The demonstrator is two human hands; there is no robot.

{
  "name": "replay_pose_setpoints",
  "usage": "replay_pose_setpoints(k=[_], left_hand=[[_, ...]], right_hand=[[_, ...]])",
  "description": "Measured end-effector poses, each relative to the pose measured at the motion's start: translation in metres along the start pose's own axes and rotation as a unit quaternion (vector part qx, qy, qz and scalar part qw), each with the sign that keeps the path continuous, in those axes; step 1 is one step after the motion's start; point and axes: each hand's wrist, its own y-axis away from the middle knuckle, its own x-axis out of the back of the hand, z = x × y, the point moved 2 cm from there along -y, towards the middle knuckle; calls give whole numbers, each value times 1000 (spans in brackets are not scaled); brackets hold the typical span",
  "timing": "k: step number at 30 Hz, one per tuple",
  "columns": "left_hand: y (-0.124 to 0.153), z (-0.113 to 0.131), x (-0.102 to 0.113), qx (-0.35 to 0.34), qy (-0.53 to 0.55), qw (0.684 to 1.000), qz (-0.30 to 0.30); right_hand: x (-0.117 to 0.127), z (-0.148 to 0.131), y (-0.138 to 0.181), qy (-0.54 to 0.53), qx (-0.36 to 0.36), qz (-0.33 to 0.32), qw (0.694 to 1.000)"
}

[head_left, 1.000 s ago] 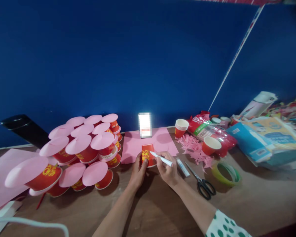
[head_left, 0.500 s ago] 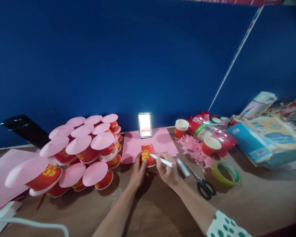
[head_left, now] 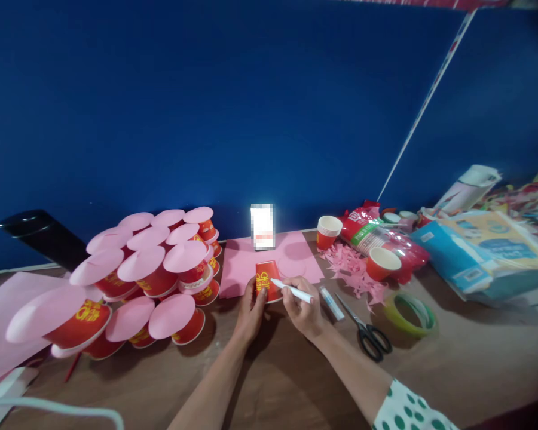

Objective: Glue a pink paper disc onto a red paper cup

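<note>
My left hand (head_left: 253, 307) is closed around the left side of a red paper cup (head_left: 267, 273) with yellow characters, which rests mouth-down or is tilted with its white rim toward me. Between the fingers of my right hand (head_left: 302, 307) is a white marker pen (head_left: 298, 293). Its tip points left and meets the cup's printed side, or lies very close to it. Behind the cup lies pink paper (head_left: 240, 263) with a circle outlined on it. A bright, blurred-out upright screen (head_left: 262, 227) stands at the back of that paper.
On the left stand several upturned red cups topped with pink paper discs (head_left: 174, 315). To the right are scissors (head_left: 373, 341), a tape roll (head_left: 410, 315), pink paper scraps (head_left: 347, 266), red cups (head_left: 383, 264) and a blue-yellow package (head_left: 488, 254). A black cylinder (head_left: 45, 236) leans at far left.
Almost nothing differs. The whole view has shifted very slightly, and both hands keep the same hold on the cup and the marker pen.
</note>
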Motion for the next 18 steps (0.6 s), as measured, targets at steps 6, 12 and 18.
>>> replay_pose_setpoints(k=[6,12,18], left_hand=[[0,2,0,0,3,1000,4],[1,4,0,6,11,1000,7],[0,0,0,13,19,1000,13]], right_hand=[[1,1,-1,0,-7,4,1000],[1,2,-2,-5,-5,11,1000],[2,0,1,-29,-25,29,999]])
